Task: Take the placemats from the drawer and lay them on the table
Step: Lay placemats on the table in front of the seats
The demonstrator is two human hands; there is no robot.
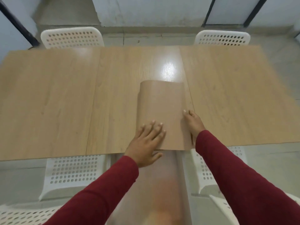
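A tan placemat [160,103] lies on the wooden table [65,95] near its front edge, a little right of centre. Its far end curls up off the surface. My left hand [146,140] presses flat on the mat's near left part with fingers spread and straight. My right hand [193,122] rests along the mat's right edge, fingers extended, thumb side against the mat. Both sleeves are dark red. The drawer is not in view.
White perforated chairs stand at the far side [72,37] [222,38] and at the near side [73,172] [211,168]. A blurred translucent sheet [154,184] hangs below the table's front edge between my arms. Walls and dark frames stand beyond.
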